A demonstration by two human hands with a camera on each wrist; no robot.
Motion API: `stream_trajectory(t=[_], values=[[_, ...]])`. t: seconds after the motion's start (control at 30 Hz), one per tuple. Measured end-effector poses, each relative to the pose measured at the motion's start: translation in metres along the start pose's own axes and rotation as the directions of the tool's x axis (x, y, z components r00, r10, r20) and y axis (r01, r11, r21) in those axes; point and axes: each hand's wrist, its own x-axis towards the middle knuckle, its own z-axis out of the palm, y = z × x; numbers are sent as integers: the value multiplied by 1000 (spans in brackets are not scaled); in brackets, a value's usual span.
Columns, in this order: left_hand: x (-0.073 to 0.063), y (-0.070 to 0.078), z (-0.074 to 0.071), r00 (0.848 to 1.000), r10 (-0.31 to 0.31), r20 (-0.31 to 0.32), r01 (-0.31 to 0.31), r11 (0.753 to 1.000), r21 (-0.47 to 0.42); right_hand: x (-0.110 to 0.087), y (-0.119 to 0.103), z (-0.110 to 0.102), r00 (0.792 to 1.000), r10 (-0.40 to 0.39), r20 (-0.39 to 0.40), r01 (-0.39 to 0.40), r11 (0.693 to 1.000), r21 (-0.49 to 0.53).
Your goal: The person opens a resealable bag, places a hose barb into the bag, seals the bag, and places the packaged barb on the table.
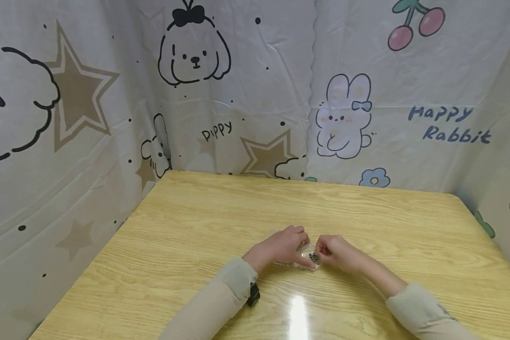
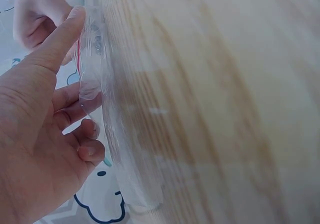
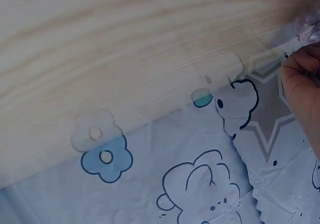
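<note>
A clear plastic zip bag (image 1: 307, 249) lies low over the middle of the table, with small dark pieces (image 1: 313, 258) showing through it. My left hand (image 1: 285, 245) holds the bag from the left, thumb on the near side and fingers on the far side. In the left wrist view a red line (image 2: 78, 56) runs along the edge of the bag (image 2: 91, 81), close to the thumb. From the right, my right hand (image 1: 337, 252) pinches the bag's edge with curled fingers. The right wrist view catches only part of that hand (image 3: 306, 79), beside crumpled plastic (image 3: 309, 26).
The wood-grain table (image 1: 204, 212) spreads out around both hands. Behind and beside it hangs a white printed cloth (image 1: 255, 94), close along the table's edges. A black band (image 1: 253, 294) sits at the left sleeve cuff.
</note>
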Motion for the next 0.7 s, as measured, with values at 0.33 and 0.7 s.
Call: stream_trajectory(t=[0.33, 0.7], values=[[1, 0, 1, 1000, -1, 5, 1, 1000, 6, -1, 0, 2, 1000, -20, -11, 19, 999, -39], [1, -3, 0, 1000, 7, 18, -7, 1000, -19, -12, -4, -2, 999, -4, -51, 2, 999, -50]])
